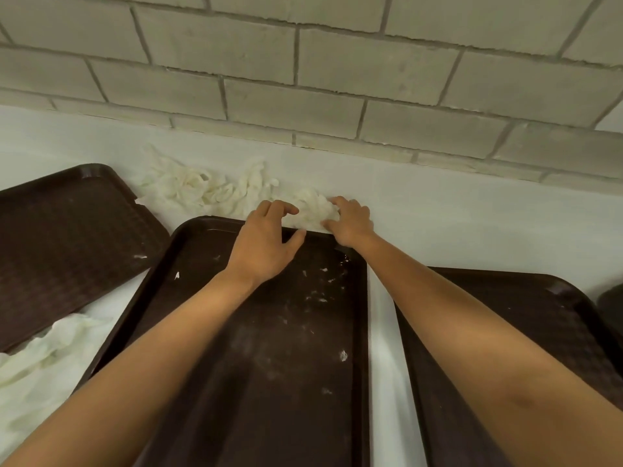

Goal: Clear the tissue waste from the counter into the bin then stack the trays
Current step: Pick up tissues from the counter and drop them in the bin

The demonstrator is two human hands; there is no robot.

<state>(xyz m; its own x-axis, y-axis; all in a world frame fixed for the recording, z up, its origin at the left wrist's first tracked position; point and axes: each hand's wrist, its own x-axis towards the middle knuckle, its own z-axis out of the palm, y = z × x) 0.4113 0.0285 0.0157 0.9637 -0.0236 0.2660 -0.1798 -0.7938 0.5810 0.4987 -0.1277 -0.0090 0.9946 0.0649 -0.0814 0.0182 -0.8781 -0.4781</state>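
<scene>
Beyond the middle tray (pixel 256 348), fingers of the right hand (pixel 350 221) gripped a tissue wad (pixel 312 210); the left hand (pixel 266 242), fingers loosely spread, touched it.

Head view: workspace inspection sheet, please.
Surface: white counter, partly covered.
Job's things: left tray, middle tray, right tray, brown, unstacked; tissue pile by the wall; tissue clump; loose tissue lower left.
Clutter: tissue scraps on middle tray; dark object at right edge, unidentifiable.
Hands: right hand fingers curl round the tissue clump; left hand fingers curled beside it, grip unclear.
Cables: nothing seen.
Surroundings: grey brick wall.
</scene>
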